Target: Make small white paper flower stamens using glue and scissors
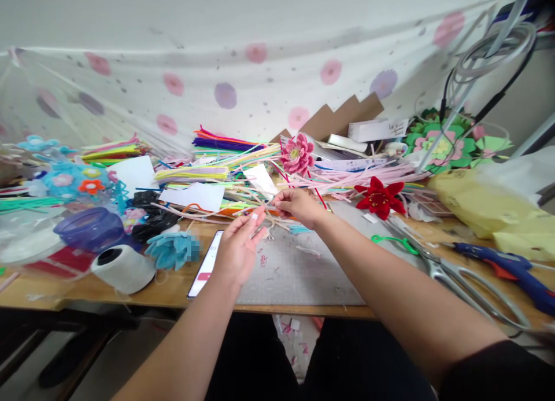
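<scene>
My left hand is held palm up over the front of the work mat, its thumb and fingertips pinched together. From the other side, my right hand closes thumb against forefinger. A thin pale pipe cleaner appears to run between the two sets of fingertips; it is small and partly covered. Below the fingers lies the grey cutting mat with pale scraps on it. Left of my left hand a phone lies on the table with its screen lit.
Bundles of coloured pipe cleaners fill the back. A pink flower and a red flower stand beyond my right hand. Scissors and a blue glue gun lie right. A thread cone and blue flower are left.
</scene>
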A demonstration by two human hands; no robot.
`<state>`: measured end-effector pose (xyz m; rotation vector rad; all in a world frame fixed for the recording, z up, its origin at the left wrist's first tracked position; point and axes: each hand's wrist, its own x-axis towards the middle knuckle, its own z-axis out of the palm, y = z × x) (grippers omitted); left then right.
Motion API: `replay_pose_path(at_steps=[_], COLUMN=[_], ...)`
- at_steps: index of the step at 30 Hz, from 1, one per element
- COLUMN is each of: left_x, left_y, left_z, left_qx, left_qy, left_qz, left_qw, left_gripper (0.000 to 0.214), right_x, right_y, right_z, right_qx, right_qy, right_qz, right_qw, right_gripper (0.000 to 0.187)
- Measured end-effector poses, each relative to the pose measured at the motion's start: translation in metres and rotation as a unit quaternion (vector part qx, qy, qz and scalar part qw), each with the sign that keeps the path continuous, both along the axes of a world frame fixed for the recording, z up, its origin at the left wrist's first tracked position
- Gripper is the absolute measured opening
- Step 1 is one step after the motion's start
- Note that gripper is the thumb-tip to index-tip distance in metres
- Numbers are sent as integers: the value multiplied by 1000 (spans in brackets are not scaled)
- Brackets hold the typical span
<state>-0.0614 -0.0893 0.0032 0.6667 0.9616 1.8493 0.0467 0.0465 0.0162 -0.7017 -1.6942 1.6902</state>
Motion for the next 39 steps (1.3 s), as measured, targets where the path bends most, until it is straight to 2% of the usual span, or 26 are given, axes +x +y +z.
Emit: replay_pose_path(at_steps=[5,8,12,16,22,26,30,32,34,36,39], left_x=[1,-1,-3,-4,-2,2,11,20,32,45,62], left_y=[28,33,33,33,34,29,6,-12,-30,-44,-57], left_z=[-21,-28,-29,-27,-27,-17,10,25,37,42,37], left_qx=[-50,-64,-76,-81,-86,-77,-38,23,55,76,96], left_qy=[3,3,7,19,41,56,67,49,19,-1,-16], left_qz=[21,33,37,39,41,35,6,-63,-128,-173,-226], left_qw=[999,997,996,996,995,995,997,997,990,982,969], left_gripper=[23,24,26,28,29,28,23,17,19,20,24], right_x=[5,12,26,56,124,155,153,139,122,105,88], right_y=[4,7,10,8,1,-7,-28,-46,-68,-92,-124], right_z=[-2,-2,5,26,68,77,63,49,33,19,3], right_qx=[-12,-15,-13,-3,57,90,62,33,-10,-66,-104], right_qy=[27,47,75,115,187,214,193,178,175,183,185], right_qz=[-17,-23,-31,-49,-97,-144,-136,-114,-86,-23,54], right_qw=[999,999,997,992,976,962,970,977,981,981,976], right_gripper=[14,14,15,18,12,11,9,10,18,27,26])
